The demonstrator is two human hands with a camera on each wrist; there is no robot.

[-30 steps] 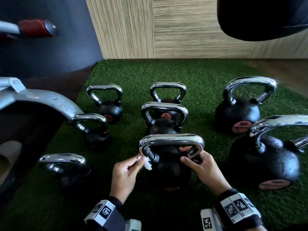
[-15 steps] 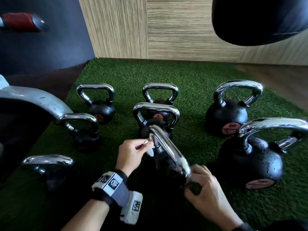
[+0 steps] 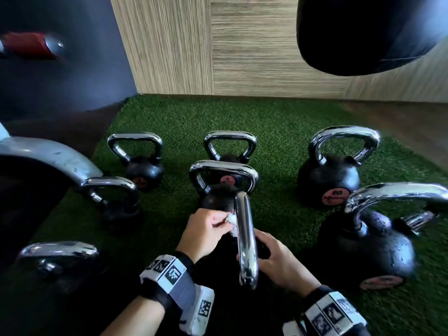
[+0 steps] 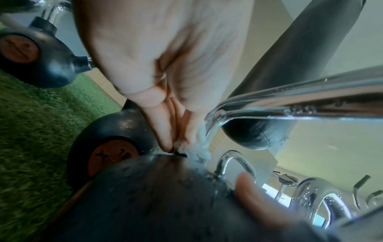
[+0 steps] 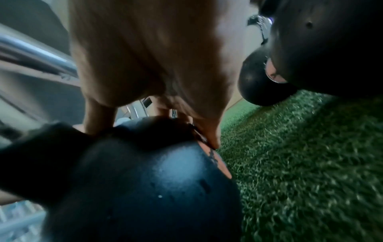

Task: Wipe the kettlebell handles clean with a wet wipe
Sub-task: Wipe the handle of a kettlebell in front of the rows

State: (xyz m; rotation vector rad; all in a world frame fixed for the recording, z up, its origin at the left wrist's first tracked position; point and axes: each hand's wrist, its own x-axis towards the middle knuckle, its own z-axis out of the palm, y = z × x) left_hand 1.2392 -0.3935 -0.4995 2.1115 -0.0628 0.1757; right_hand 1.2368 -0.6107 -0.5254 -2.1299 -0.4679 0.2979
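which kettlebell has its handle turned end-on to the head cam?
The front-centre kettlebell between both hands; its handle points at the camera, the others' handles sit broadside.

left wrist band (image 3: 169,275): black, white coded tags (grey strap) | right wrist band (image 3: 334,311): same

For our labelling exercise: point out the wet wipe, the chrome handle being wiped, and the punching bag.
wet wipe (image 3: 232,220), head view, on its white bunched part.
chrome handle (image 3: 246,241), head view, on the top bar.
punching bag (image 3: 363,32), head view, on its dark lower end.
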